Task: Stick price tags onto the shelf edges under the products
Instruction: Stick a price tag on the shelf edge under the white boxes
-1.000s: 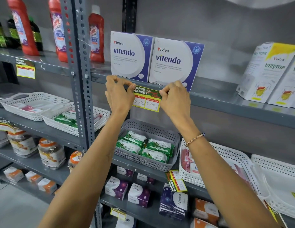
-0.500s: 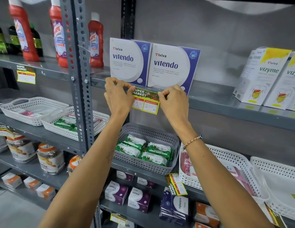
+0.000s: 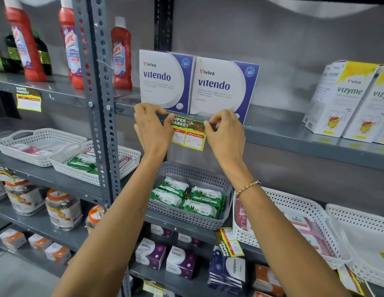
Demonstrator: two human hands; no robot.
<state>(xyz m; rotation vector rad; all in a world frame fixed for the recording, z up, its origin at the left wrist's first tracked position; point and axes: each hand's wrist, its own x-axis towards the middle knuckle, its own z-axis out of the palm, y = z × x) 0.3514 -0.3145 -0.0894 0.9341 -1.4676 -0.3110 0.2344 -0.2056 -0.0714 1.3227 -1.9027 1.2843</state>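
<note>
A yellow price tag [image 3: 188,133] with a "SUPER MARKET" header and handwritten prices lies against the front edge of the grey shelf [image 3: 294,140]. It sits right under two white and blue Vitendo boxes [image 3: 195,82]. My left hand [image 3: 151,129] pinches the tag's top left corner against the edge. My right hand [image 3: 226,131] pinches its top right corner. The tag's lower half hangs below the shelf edge, partly covered on both sides by my hands.
A perforated steel upright [image 3: 98,103] stands just left of my left hand. Red cleaner bottles [image 3: 121,54] and another tag [image 3: 28,99] are on the left shelf. Vizyme boxes [image 3: 345,97] stand at right. Below are a grey basket of wipes [image 3: 191,196] and white baskets [image 3: 294,221].
Both hands stay on the tag's top corners, pressing it to the shelf edge. The camera has tilted up slightly, so everything sits a little lower in view.
</note>
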